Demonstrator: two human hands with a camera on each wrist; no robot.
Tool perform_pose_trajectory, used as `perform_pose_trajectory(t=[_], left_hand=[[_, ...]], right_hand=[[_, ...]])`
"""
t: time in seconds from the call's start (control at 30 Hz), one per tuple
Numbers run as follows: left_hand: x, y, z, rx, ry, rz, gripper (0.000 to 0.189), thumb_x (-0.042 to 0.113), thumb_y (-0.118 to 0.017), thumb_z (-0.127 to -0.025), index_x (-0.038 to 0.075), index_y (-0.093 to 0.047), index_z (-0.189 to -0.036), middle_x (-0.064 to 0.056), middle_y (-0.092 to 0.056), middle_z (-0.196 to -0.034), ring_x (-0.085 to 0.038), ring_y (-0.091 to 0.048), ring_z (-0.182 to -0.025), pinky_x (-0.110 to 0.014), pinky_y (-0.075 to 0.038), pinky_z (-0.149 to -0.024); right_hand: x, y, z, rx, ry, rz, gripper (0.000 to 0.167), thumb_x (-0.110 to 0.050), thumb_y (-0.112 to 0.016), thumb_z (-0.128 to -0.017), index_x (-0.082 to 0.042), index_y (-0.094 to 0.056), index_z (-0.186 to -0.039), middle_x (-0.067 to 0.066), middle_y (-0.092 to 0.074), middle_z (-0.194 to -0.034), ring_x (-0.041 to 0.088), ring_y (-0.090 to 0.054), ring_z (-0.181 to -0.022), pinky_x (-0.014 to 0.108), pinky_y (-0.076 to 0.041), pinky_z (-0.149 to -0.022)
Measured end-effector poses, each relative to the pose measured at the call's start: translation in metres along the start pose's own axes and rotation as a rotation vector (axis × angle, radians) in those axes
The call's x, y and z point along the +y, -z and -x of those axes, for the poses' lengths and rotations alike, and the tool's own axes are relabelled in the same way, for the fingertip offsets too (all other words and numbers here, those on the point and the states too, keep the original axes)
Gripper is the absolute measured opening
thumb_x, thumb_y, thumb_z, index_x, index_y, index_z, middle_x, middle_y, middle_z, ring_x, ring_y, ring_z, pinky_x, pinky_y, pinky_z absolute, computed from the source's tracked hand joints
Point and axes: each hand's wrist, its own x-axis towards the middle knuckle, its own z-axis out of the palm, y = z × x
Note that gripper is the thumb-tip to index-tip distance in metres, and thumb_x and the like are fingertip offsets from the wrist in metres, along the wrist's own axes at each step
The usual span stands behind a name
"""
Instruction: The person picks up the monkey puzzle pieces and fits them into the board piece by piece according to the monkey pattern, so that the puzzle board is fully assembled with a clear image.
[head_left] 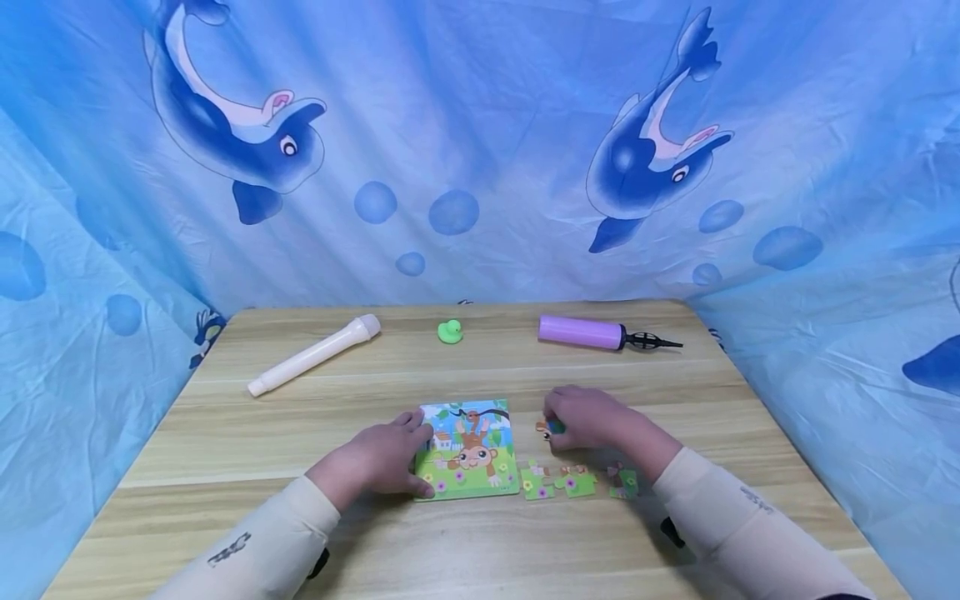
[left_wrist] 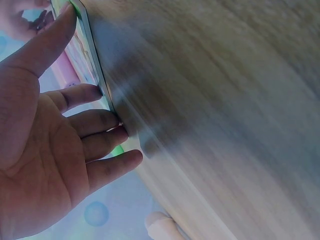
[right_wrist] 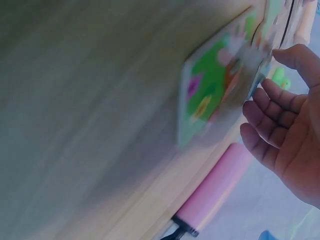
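A square jigsaw puzzle board [head_left: 468,479] with a cartoon monkey lies flat on the table. My left hand [head_left: 390,454] rests along its left edge, fingers fairly straight, thumb at the near left corner; the left wrist view shows the fingertips touching the board's edge [left_wrist: 95,62]. To the right of the board, my right hand [head_left: 588,418] pinches a puzzle piece [head_left: 543,429] between thumb and fingers, partly hidden by them. Several loose puzzle pieces [head_left: 576,483] lie just nearer than that hand; one piece [right_wrist: 205,95] looms close in the right wrist view.
Along the back of the wooden table [head_left: 247,467] are a white stick-like tube [head_left: 315,357], a small green toy duck [head_left: 450,332] and a purple hand pump [head_left: 581,332] with a black nozzle. A blue dolphin-print curtain [head_left: 480,150] stands behind and at both sides.
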Motion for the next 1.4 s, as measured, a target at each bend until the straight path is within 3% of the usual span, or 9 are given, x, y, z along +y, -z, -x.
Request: perform_pose_trajectory(t=[0.37, 0.57, 0.7, 0.9, 1.17, 1.4], left_hand=[[-0.001, -0.001, 0.001, 0.010, -0.008, -0.006, 0.087, 0.059, -0.077, -0.074, 0.009, -0.049, -0.139, -0.020, -0.032, -0.157, -0.037, -0.030, -0.145, -0.052, -0.042, -0.107], [-0.001, -0.001, 0.000, 0.008, -0.011, -0.012, 0.086, 0.060, -0.076, -0.075, 0.010, -0.049, -0.139, -0.019, -0.032, -0.157, -0.037, -0.030, -0.145, -0.052, -0.043, -0.107], [-0.001, -0.001, -0.001, 0.005, -0.015, -0.007, 0.086, 0.060, -0.076, -0.075, 0.010, -0.048, -0.140, -0.020, -0.032, -0.157, -0.037, -0.030, -0.145, -0.051, -0.042, -0.107], [-0.001, -0.001, -0.001, 0.002, -0.013, -0.008, 0.086, 0.060, -0.076, -0.075, 0.009, -0.048, -0.140, -0.020, -0.032, -0.157, -0.037, -0.030, -0.145, -0.051, -0.042, -0.107], [-0.002, 0.000, -0.001, 0.002, -0.010, -0.010, 0.087, 0.060, -0.076, -0.075, 0.009, -0.048, -0.140, -0.020, -0.032, -0.157, -0.037, -0.030, -0.145, -0.051, -0.042, -0.107], [-0.004, -0.001, -0.001, 0.009, -0.012, -0.013, 0.088, 0.059, -0.076, -0.076, 0.008, -0.048, -0.141, -0.021, -0.032, -0.157, -0.038, -0.030, -0.145, -0.052, -0.042, -0.107]], right_hand=[[-0.051, 0.013, -0.017, 0.075, 0.203, 0.067, 0.033, -0.043, -0.069, -0.083, -0.020, -0.062, -0.106, -0.009, -0.058, -0.096, 0.007, -0.055, -0.085, 0.029, -0.052, -0.078], [-0.075, 0.009, -0.027, 0.047, 0.240, 0.098, 0.029, -0.043, -0.068, -0.086, -0.021, -0.061, -0.104, -0.009, -0.057, -0.098, 0.006, -0.052, -0.084, 0.028, -0.052, -0.077], [-0.082, 0.005, -0.033, 0.029, 0.244, 0.129, 0.028, -0.043, -0.067, -0.088, -0.020, -0.061, -0.103, -0.009, -0.056, -0.096, 0.006, -0.051, -0.083, 0.026, -0.051, -0.076], [-0.085, 0.002, -0.035, 0.031, 0.255, 0.147, 0.030, -0.042, -0.067, -0.091, -0.019, -0.065, -0.110, -0.007, -0.059, -0.104, 0.008, -0.055, -0.093, 0.026, -0.052, -0.084], [-0.093, 0.002, -0.034, 0.082, 0.302, 0.195, 0.024, -0.034, -0.069, -0.091, -0.017, -0.067, -0.108, -0.007, -0.061, -0.101, 0.009, -0.058, -0.092, 0.024, -0.052, -0.083], [-0.102, -0.001, -0.026, 0.131, 0.329, 0.348, 0.014, -0.021, -0.066, -0.094, -0.016, -0.070, -0.107, -0.001, -0.066, -0.111, 0.013, -0.063, -0.097, 0.026, -0.054, -0.084]])
